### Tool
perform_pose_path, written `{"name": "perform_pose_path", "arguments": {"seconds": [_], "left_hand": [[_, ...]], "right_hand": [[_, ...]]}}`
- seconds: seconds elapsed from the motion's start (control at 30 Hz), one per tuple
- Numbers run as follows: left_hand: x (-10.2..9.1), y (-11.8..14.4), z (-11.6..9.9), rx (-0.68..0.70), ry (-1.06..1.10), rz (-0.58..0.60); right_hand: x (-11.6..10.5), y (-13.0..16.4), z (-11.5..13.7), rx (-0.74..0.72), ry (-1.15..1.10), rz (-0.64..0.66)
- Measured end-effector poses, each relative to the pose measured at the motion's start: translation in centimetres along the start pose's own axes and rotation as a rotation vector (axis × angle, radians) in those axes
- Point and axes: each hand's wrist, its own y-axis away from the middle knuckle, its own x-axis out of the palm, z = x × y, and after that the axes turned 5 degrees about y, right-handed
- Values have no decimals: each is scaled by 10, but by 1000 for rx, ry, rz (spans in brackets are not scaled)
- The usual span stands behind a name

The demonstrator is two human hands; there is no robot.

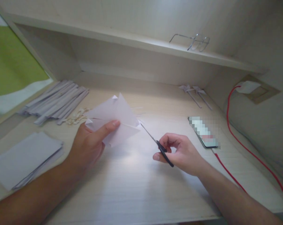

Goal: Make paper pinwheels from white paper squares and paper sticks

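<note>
From the head view, the left hand (89,145) pinches a folded white paper sheet (114,120) above the pale wooden desk (132,187). The right hand (181,153) grips small black-handled scissors (155,142), blades at the paper's right corner. A stack of white sheets (24,159) lies left; a phone (203,131) lies right.

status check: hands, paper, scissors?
Left hand grips folded white paper above desk. Right hand holds scissors, tips at the paper's right edge. Nothing between them.
</note>
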Motion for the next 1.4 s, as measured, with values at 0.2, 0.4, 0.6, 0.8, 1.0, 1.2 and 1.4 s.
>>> {"name": "perform_pose_path", "arguments": {"seconds": [0.2,0.4,0.6,0.8,1.0,1.2,1.4], "left_hand": [[1,1,2,14,113,25],[0,0,5,-3,82,24],[0,0,4,-15,77,28],[-1,-1,5,4,79,44],[-2,-1,5,-10,75,42],[0,-1,6,1,87,48],[-2,-3,5,22,64,-6]], "right_hand": [[2,-1,-2,-46,5,26],[2,0,-3,-65,-1,21],[2,0,-3,-71,7,29],[2,0,-2,-86,11,22],[2,0,-3,-76,12,25],[2,2,-2,-72,12,23],[0,-1,-5,-37,57,38]]}}
